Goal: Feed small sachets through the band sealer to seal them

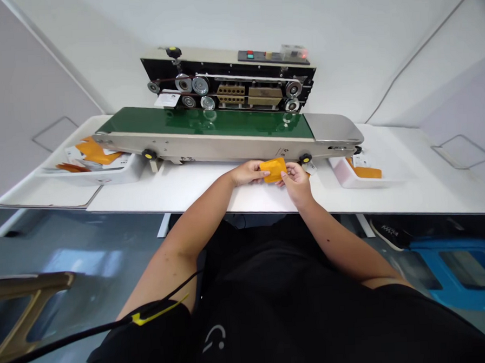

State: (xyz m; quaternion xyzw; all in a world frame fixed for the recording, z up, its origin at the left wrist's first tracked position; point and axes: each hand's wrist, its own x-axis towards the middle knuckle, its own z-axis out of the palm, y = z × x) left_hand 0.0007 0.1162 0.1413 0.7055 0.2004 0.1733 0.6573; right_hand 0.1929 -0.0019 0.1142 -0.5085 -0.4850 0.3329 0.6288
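Observation:
Between my two hands is a small orange packet (273, 170), held above the white table just in front of the sealing machine. My left hand (248, 173) pinches its left edge, thumb on top. On the other side my right hand (297, 181) grips the right edge, with the thumb pressed on its face. Behind the hands runs the band sealer's green conveyor belt (223, 123). A white packet (167, 100) sits at the left end of the sealing rollers. Beside my right hand, a partly hidden white packet (310, 169) lies on the table.
On the left, a white tray (122, 176) holds several orange and white packets. A smaller white tray (348, 180) with orange packets (364, 169) stands at the right. The machine's black knob (305, 158) juts out near my right hand. A blue stool (453, 246) is at lower right.

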